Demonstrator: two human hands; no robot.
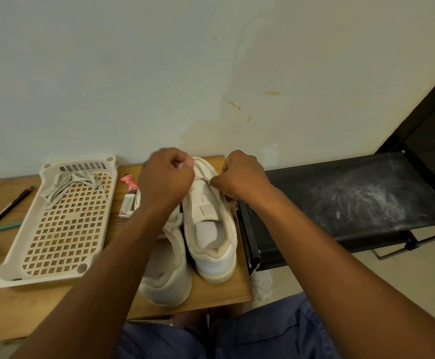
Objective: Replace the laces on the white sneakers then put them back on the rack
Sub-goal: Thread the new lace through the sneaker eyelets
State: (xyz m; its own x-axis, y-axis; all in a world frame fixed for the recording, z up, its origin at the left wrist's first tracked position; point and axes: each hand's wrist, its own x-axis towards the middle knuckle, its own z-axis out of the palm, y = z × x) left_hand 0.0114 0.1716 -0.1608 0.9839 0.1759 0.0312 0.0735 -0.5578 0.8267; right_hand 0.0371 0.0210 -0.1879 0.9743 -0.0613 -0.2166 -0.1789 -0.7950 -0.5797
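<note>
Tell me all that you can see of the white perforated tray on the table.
The tray is off-white, looks like plastic, and has a grid of square holes, a slotted strip at its far end and round sockets at the corners. It lies flat on the wooden table, left of the sneakers. A loose pale lace rests in its far part.

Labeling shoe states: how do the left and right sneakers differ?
The right sneaker has both hands at its toe end, left hand and right hand; the left sneaker is untouched. The right sits farther back, the left nearer the table's edge. Both are white, heels toward the camera.
</note>
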